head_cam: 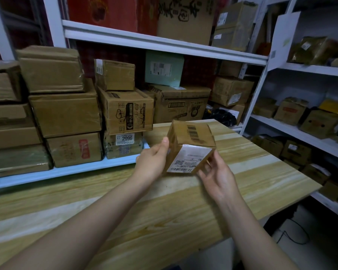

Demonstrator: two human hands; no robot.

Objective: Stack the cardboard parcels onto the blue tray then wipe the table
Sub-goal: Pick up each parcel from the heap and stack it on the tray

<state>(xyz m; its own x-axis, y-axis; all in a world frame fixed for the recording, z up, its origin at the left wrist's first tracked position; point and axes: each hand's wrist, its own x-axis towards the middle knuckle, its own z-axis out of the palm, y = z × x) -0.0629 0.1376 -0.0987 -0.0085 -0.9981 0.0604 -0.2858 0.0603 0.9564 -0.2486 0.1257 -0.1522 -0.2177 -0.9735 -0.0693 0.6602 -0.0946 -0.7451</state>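
Note:
A small cardboard parcel (189, 145) with a white shipping label and a barcode is held above the wooden table (164, 207), right of centre. My left hand (154, 162) grips its left side, thumb on the upper edge. My right hand (217, 176) supports its lower right corner from below, fingers spread. The blue tray (66, 171) lies along the table's far left edge. It carries stacked cardboard parcels (66, 112) in several piles, up to three high.
White shelving (164, 43) behind the table holds more boxes, including a pale green one (164, 69). A second rack (310, 69) on the right is filled with small parcels. The table's right edge drops to the floor, where a black cable (293, 236) lies.

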